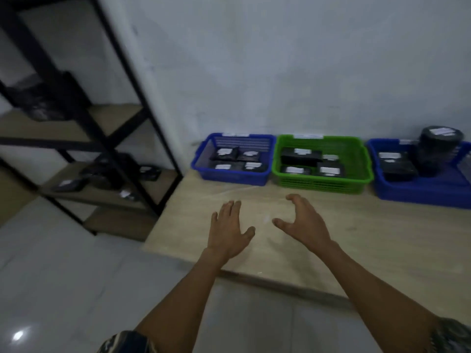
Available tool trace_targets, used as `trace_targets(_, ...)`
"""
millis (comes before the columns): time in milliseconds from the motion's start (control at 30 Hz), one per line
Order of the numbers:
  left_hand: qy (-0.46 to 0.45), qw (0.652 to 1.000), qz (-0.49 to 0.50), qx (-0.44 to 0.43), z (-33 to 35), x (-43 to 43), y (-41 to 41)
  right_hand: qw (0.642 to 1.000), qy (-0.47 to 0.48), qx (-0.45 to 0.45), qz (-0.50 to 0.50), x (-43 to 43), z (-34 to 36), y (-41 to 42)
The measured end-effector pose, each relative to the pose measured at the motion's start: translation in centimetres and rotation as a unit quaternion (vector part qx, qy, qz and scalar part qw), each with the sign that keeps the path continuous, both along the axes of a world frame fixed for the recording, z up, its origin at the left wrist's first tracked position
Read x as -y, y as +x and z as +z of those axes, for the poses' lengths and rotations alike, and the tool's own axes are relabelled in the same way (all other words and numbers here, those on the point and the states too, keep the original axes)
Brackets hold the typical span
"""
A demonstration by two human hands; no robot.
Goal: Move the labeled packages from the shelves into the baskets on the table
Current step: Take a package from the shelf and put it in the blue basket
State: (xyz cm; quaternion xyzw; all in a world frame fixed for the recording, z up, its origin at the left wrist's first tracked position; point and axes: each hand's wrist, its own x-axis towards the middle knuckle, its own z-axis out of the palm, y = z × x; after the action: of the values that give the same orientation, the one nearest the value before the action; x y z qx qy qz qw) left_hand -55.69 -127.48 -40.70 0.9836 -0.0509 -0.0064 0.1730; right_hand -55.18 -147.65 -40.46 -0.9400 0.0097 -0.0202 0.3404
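Packages (103, 170) wait over on the rack, and neither hand has one! The left hand (230, 229) hangs flat, palm down, fingers straight and spread, holding nothing. The right hand (303, 222) is alongside it, fingers loosely curved, thumb out, also empty. Both hover over the bare front part of the wooden table (356, 240), apart from each other and well short of the baskets.

Three baskets line the wall beyond them. The left blue basket (229, 178) has four small black labeled parcels lying flat inside. The green basket (321, 186) just beside it holds about four boxier ones. The right blue basket (420, 193), at the frame edge, carries flat parcels plus a tall round black tub (439, 149). A fair share of the job looks done.

Off to the left, the black metal shelf rack (76, 115) has a dark bundle on its upper board and several more on the lower one, all blurred, labels barely readable.

My read: empty-handed between trips. The next move calls for a turn left to the rack, a reach to the lower board, a firm grip, and a look at the label to pick the right basket.
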Motion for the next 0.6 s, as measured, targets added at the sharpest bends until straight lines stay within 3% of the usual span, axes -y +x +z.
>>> trace_targets(300, -0.046, 0.993, 0.107, 0.023, 0.5, -24.9, -10.9, 0.989, -0.031, -0.003, 0.145, -25.1, 0.8, -5.9)
trace_targets(600, -0.011, 0.983, 0.184, 0.003, -1.3, -41.7, -11.2, 0.973, -0.044, -0.005, 0.225, -42.3, 0.0, -3.3)
